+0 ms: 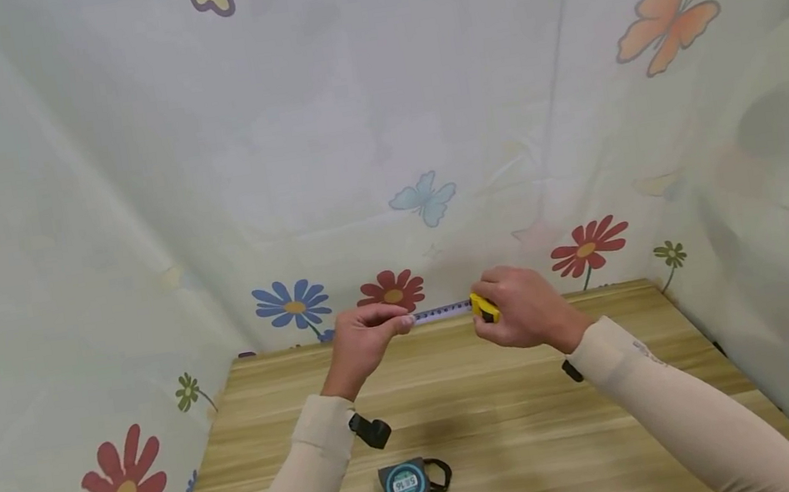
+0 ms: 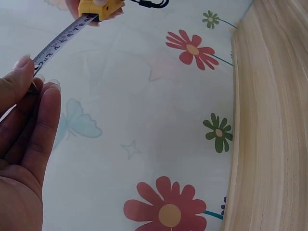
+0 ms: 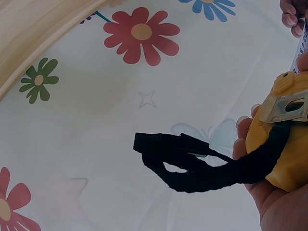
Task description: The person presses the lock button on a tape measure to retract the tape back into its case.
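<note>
Between the two hands a short length of white measuring blade (image 1: 443,311) with dark numbers runs out of a yellow tape measure (image 1: 485,308). My right hand (image 1: 524,307) grips the case, its fingers wrapped round the yellow body in the right wrist view. A black wrist strap (image 3: 207,175) hangs from the case beside a metal belt clip (image 3: 286,107). My left hand (image 1: 368,340) pinches the free end of the blade between thumb and fingers, as the left wrist view (image 2: 29,125) also shows. Both hands are raised over the far part of the table.
On the wood-grain table (image 1: 482,435) a second tape measure (image 1: 406,488), dark grey with a blue ring and a black strap loop, lies nearer the front, between the forearms. A pale curtain (image 1: 319,139) printed with flowers and butterflies encloses the table at the back and both sides.
</note>
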Action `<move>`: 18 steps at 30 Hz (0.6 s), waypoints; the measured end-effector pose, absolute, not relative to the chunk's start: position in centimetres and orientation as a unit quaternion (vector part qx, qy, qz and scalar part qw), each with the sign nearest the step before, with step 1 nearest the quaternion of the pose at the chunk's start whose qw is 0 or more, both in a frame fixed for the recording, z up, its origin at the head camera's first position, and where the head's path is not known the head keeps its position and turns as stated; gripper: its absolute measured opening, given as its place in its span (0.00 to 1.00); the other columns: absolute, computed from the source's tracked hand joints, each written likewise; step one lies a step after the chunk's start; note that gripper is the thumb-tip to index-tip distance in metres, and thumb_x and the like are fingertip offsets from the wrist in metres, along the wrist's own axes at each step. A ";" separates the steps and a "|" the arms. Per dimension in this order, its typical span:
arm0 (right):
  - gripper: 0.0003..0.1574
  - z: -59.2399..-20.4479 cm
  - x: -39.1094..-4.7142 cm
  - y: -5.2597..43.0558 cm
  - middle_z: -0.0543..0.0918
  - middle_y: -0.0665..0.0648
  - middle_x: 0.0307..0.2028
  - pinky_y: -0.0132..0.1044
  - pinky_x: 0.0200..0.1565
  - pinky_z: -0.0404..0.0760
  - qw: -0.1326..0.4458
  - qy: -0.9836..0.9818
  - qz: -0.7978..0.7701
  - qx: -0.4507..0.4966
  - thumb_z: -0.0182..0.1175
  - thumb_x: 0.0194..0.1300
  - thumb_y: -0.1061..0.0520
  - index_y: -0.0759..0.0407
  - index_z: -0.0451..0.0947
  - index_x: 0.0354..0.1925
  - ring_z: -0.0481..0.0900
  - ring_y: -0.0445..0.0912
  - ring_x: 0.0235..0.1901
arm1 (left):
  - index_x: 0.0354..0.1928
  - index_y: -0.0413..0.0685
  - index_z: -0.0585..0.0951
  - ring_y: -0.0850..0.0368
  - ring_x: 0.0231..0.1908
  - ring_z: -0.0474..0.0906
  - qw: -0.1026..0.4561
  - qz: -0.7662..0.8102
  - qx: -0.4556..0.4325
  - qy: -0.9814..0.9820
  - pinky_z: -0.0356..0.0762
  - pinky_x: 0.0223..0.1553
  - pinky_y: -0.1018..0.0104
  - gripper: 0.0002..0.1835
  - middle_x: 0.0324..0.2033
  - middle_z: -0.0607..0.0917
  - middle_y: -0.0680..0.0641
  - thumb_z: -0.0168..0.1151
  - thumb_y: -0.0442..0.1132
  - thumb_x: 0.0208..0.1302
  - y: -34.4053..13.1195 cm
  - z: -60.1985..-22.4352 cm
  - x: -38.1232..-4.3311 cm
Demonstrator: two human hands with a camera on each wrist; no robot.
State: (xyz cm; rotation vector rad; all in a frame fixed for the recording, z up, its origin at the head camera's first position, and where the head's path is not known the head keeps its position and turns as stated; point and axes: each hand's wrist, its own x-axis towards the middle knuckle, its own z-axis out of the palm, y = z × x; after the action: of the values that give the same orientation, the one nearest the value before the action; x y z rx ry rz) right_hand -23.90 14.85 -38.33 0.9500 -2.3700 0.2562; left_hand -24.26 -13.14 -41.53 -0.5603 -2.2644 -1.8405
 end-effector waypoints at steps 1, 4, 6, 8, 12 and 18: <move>0.13 -38.3 -23.9 14.8 0.77 0.49 0.25 0.31 0.27 0.73 0.284 -0.886 0.096 0.355 0.67 0.57 0.47 0.55 0.81 0.31 0.70 0.41 0.25 | 0.40 0.45 0.92 0.57 0.38 0.89 0.085 -0.619 -0.190 -0.757 0.88 0.46 0.62 0.07 0.39 0.93 0.43 0.76 0.40 0.64 -13.1 -41.5 -24.3; 0.14 -38.2 -23.9 14.8 0.78 0.49 0.26 0.31 0.27 0.73 0.280 -0.887 0.095 0.354 0.67 0.57 0.47 0.56 0.82 0.33 0.71 0.41 0.25 | 0.40 0.45 0.92 0.57 0.38 0.90 0.085 -0.618 -0.194 -0.757 0.88 0.46 0.61 0.07 0.39 0.93 0.43 0.75 0.40 0.64 -13.0 -41.4 -24.3; 0.14 -38.2 -23.8 14.7 0.78 0.50 0.26 0.31 0.27 0.74 0.278 -0.888 0.095 0.355 0.67 0.57 0.47 0.56 0.83 0.33 0.71 0.41 0.26 | 0.40 0.45 0.92 0.57 0.39 0.90 0.082 -0.617 -0.195 -0.758 0.89 0.47 0.60 0.07 0.40 0.93 0.42 0.75 0.40 0.64 -12.9 -41.4 -24.3; 0.14 -38.2 -23.8 14.8 0.78 0.50 0.27 0.31 0.27 0.73 0.277 -0.888 0.095 0.355 0.67 0.58 0.47 0.56 0.83 0.33 0.71 0.41 0.26 | 0.40 0.45 0.92 0.57 0.39 0.90 0.081 -0.616 -0.196 -0.759 0.89 0.47 0.60 0.07 0.40 0.93 0.42 0.75 0.40 0.64 -12.8 -41.4 -24.2; 0.14 -38.0 -23.7 14.6 0.78 0.50 0.27 0.32 0.28 0.74 0.274 -0.890 0.094 0.352 0.67 0.58 0.47 0.56 0.83 0.33 0.72 0.41 0.26 | 0.40 0.44 0.92 0.58 0.38 0.90 0.081 -0.618 -0.190 -0.758 0.88 0.45 0.62 0.07 0.39 0.93 0.43 0.75 0.39 0.64 -12.7 -41.4 -24.3; 0.15 -38.0 -23.6 14.5 0.80 0.50 0.27 0.32 0.28 0.76 0.270 -0.893 0.094 0.348 0.68 0.57 0.46 0.56 0.83 0.34 0.73 0.42 0.26 | 0.42 0.39 0.91 0.58 0.38 0.90 0.077 -0.618 -0.194 -0.758 0.89 0.46 0.62 0.10 0.39 0.93 0.42 0.75 0.39 0.65 -12.5 -41.3 -24.4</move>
State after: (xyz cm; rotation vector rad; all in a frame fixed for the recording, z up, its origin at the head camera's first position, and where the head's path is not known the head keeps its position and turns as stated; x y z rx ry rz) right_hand -23.61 14.46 -37.98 0.9383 -2.4048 0.2541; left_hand -24.35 -12.49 -41.34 -0.5814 -2.2726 -1.8508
